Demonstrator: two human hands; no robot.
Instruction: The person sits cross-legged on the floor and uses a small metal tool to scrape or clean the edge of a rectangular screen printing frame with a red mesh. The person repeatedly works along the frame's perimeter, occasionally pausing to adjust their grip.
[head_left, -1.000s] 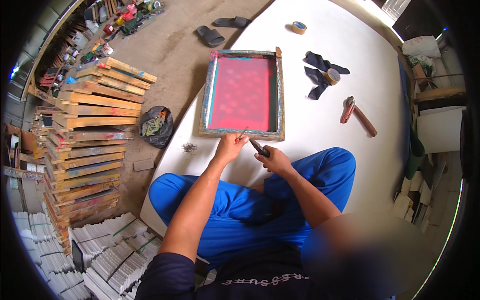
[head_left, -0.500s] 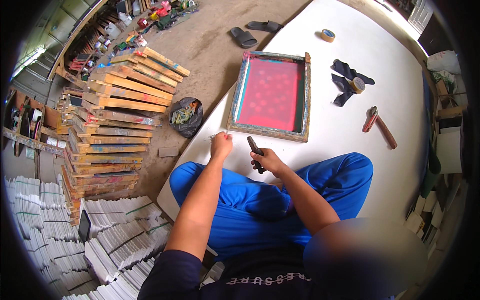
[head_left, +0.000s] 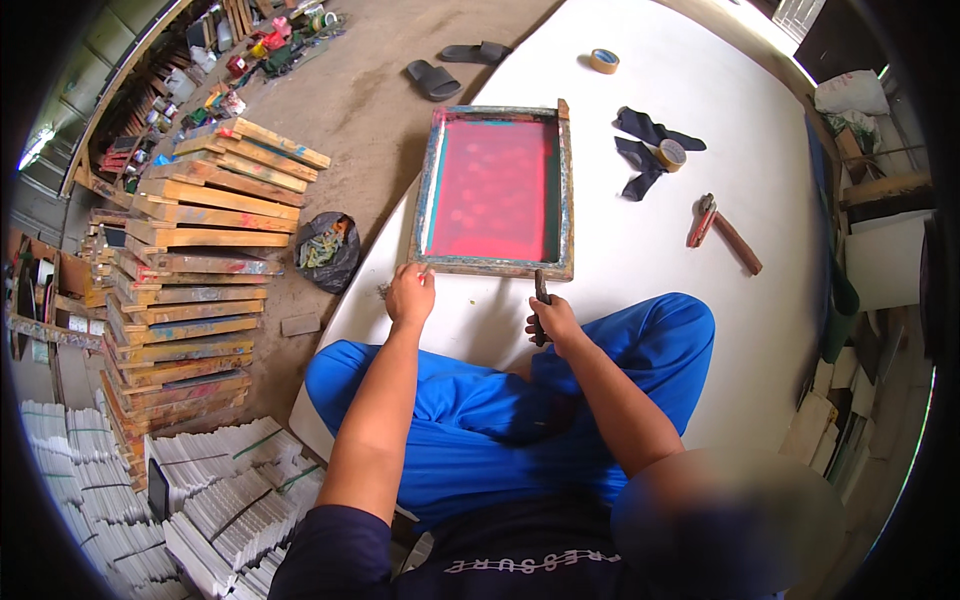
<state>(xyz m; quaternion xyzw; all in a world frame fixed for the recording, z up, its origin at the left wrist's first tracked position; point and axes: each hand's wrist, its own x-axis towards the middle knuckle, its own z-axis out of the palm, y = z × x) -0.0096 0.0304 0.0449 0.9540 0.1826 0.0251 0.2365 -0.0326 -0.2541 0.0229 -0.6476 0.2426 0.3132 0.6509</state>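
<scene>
**Both hands at the near rail of the screen frame**

The left hand point(head_left: 411, 297) rests at the near left corner of the screen frame point(head_left: 497, 190), fingers curled together and pinched on the corner; whether something small sits between them is too fine to tell. The right hand point(head_left: 553, 322) is closed around a dark narrow tool point(head_left: 541, 296), whose tip points away from the body and meets the frame's near rail right of centre. The frame lies flat on the white table point(head_left: 640, 280), directly ahead of both hands, its long axis running away from the person, the pink mesh facing up. Both hands touch the near edge; the left is at the corner, the right further in. Beyond to the right, well apart, lie dark cloth strips point(head_left: 645, 150), a tape roll point(head_left: 671, 153) and a red-handled tool point(head_left: 722, 230).
</scene>
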